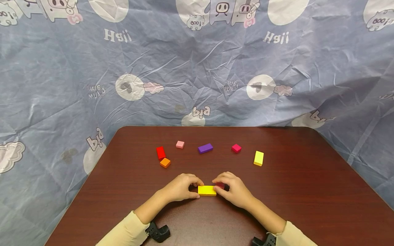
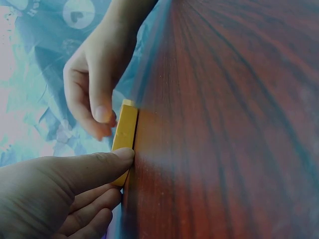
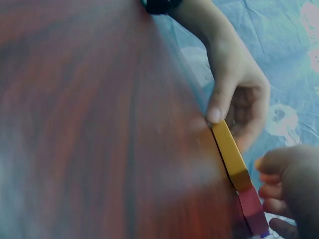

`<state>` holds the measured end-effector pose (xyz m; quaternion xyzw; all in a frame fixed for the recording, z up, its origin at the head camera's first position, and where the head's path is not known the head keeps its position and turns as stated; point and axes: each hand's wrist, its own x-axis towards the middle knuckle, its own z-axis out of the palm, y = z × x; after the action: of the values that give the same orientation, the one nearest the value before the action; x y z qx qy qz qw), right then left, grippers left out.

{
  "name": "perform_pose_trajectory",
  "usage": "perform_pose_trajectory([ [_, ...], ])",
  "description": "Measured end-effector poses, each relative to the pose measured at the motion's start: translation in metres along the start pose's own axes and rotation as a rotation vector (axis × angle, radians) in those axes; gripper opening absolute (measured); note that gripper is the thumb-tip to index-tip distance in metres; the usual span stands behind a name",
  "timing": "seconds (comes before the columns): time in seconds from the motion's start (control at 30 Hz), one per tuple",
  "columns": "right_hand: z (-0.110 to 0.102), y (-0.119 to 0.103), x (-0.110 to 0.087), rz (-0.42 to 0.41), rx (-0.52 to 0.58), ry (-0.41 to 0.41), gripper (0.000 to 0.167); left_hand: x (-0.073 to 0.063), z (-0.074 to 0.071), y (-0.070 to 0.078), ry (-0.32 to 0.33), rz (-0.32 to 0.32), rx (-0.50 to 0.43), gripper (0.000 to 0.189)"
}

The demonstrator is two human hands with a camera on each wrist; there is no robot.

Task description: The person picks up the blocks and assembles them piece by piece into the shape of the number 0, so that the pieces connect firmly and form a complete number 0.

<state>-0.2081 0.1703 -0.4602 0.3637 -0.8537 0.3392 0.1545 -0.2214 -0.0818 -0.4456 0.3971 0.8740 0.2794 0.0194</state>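
A long yellow block [image 1: 207,191] lies crosswise near the middle of the table. A dark red block [image 3: 253,211] stands at its right end, touching it. My left hand [image 1: 182,187] pinches the yellow block's left end; its thumb [image 2: 102,168] lies against the near side. My right hand [image 1: 234,190] hovers over the red block with fingers loosely bent. In the right wrist view, a gap shows between its thumb [image 3: 274,163] and the blocks. In the head view, that hand partly covers the red block.
Behind the hands lie a red block [image 1: 161,153], an orange block [image 1: 165,162], a pink block [image 1: 180,144], a purple block [image 1: 205,148], a magenta block [image 1: 236,148] and a pale yellow block [image 1: 259,158]. A printed cloth [image 1: 172,68] hangs behind the brown table [image 1: 292,191].
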Motion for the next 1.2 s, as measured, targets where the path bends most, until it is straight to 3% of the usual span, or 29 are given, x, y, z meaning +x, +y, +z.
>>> perform_pose_trajectory([
  [0.13,0.004,-0.005,0.002,0.024,-0.066,-0.039,0.01,-0.001,0.0,0.0,-0.001,-0.004,0.002,0.028],
  [0.37,0.006,-0.004,0.001,0.005,-0.074,-0.017,0.007,-0.001,-0.002,0.001,-0.018,-0.012,0.013,0.032],
  [0.47,0.007,-0.003,0.001,0.005,-0.076,-0.012,0.007,-0.002,-0.008,-0.003,-0.019,-0.015,0.034,0.036],
  [0.57,0.008,-0.003,0.001,0.008,-0.078,-0.013,0.007,-0.004,-0.02,-0.011,0.035,-0.035,0.052,0.038],
  [0.7,0.008,-0.003,0.002,0.011,-0.074,-0.016,0.006,-0.01,-0.038,-0.028,0.183,-0.117,0.083,0.034],
  [0.8,0.007,-0.004,0.002,0.011,-0.077,-0.019,0.006,-0.015,-0.05,-0.042,0.295,-0.232,0.13,0.031],
  [0.9,0.007,-0.004,0.003,0.014,-0.079,-0.022,0.006,-0.02,-0.057,-0.054,0.365,-0.344,0.202,0.029],
  [1.0,0.007,-0.004,0.002,0.016,-0.08,-0.021,0.006,-0.025,-0.059,-0.063,0.383,-0.414,0.261,0.028],
  [1.2,0.008,-0.003,0.001,0.012,-0.079,-0.014,0.006,-0.029,-0.056,-0.073,0.357,-0.464,0.288,0.03],
])
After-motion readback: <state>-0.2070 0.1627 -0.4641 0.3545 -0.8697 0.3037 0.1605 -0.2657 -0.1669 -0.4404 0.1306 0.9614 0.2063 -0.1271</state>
